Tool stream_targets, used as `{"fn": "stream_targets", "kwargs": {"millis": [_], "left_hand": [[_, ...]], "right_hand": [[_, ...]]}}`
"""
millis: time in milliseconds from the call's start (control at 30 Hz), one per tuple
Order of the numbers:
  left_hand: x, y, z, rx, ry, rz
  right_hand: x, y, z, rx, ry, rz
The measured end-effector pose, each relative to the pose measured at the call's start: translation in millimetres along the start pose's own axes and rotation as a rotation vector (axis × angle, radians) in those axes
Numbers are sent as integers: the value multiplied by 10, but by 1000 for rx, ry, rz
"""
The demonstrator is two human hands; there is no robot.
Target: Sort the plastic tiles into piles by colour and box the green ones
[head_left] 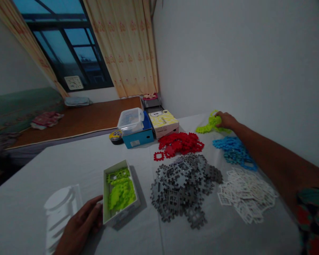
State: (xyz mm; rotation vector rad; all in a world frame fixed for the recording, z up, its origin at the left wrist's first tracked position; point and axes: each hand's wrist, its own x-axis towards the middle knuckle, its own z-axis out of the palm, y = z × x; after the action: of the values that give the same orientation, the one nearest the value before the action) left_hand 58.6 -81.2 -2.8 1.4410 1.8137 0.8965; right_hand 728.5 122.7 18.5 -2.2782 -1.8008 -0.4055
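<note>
My right hand (227,121) reaches to the far right of the table, with its fingers closed around lime-green plastic building pieces (214,119). More of these green pieces lie on the cloth under and beside it. Near the front, my left hand (82,221) holds the left wall of a white open box (104,198), its fingers bent against that side. Inside the box are many lime-green pieces (121,194), heaped toward the near end. A white moulded plastic tray (60,209) lies to the left of the box, partly behind my left hand.
Piles of grey toothed pieces (180,187), red pieces (180,143), blue pieces (235,150) and white frames (246,191) cover the right half. Behind stand a yellow box (163,124), a blue box (138,140) with a clear container (131,120), and a round tin (116,137).
</note>
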Motion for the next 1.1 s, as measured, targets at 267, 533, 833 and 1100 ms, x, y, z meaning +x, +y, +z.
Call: {"fn": "stream_targets", "kwargs": {"millis": [267,533,833,1100], "left_hand": [[83,-155,-29,-114,-110,-1],[19,-156,57,-290,-132,66],[96,-340,133,-490,-185,95],[159,-277,227,-440,-138,200]], "right_hand": [[-40,-360,-632,40,134,-143],[-792,-2034,-1309,420,256,-604],[-1900,-3884,-1139,808,-107,-756],[-1867,-4266,-930,861,-524,-608]]}}
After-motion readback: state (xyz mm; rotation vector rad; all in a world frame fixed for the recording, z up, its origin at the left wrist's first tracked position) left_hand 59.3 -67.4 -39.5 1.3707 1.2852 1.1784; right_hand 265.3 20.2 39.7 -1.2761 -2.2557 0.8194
